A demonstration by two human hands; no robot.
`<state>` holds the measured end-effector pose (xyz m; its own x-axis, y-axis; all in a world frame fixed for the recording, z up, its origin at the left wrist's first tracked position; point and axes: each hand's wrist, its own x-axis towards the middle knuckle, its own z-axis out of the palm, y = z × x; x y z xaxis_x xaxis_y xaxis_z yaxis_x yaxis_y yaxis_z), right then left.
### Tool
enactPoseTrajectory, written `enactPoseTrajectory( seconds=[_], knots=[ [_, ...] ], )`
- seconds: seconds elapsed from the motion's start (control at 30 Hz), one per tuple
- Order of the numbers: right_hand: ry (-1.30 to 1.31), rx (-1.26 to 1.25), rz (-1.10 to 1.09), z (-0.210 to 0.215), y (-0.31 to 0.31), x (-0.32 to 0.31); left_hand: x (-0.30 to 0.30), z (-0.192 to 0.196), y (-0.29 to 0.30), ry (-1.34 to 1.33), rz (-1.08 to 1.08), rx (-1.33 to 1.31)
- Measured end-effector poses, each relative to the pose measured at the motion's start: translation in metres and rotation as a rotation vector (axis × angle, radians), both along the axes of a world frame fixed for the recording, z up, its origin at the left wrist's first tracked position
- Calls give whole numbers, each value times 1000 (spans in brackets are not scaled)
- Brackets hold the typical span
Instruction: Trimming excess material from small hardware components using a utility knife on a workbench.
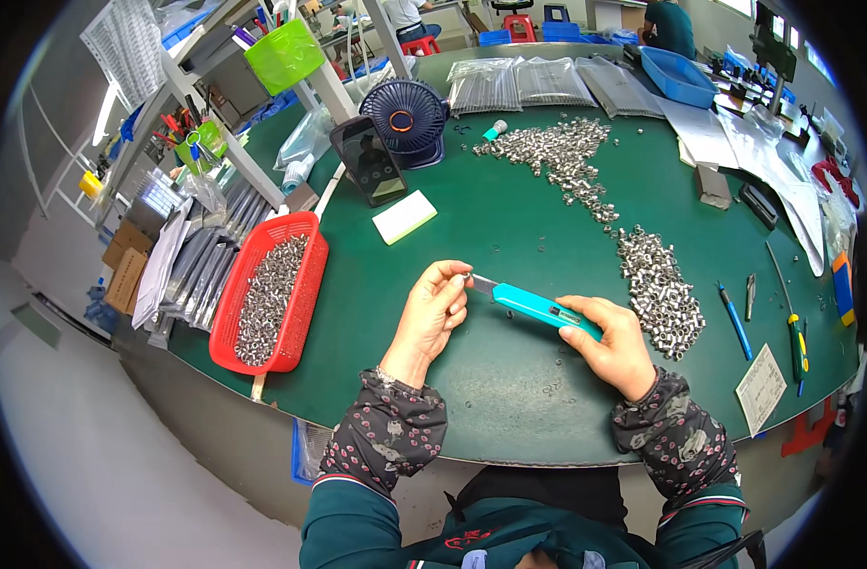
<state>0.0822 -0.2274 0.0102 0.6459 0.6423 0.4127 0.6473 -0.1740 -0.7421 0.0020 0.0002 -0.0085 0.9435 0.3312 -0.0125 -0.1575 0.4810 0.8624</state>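
In my right hand [611, 346] is a teal utility knife [538, 305], gripped by its handle with the thumb and fingers around the rear end. Its grey blade [483, 284] is out and points left. At the blade's tip, my left hand [429, 315] pinches a small metal piece [468, 276] between thumb and fingertips; most of it is hidden. Both hands are above the green table [509, 379]. To the right of the knife lies a pile of short metal rings [659, 294], trailing back into another pile [552, 152].
A red basket [317, 275] of small metal parts stands at the left. Beyond are a phone [369, 161], a dark blue fan [405, 119] and a notepad [405, 217]. A blue pen [735, 322], screwdriver [794, 341] and paper slip [761, 389] lie right; a blue tray [678, 78] sits behind.
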Motion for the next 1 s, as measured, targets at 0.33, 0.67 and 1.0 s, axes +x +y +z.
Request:
enactPoseTrajectory(
  seconds=[0.33, 0.67, 1.0],
  knots=[
    [127, 26, 64, -3, 1, 2, -1, -1, 0, 33, -1, 112],
    [-403, -87, -75, 10, -2, -3, -2, 1, 2, 72, 106, 557],
    [-491, -50, -263, 13, -3, 4, -2, 2, 3, 81, 24, 205]
  ],
)
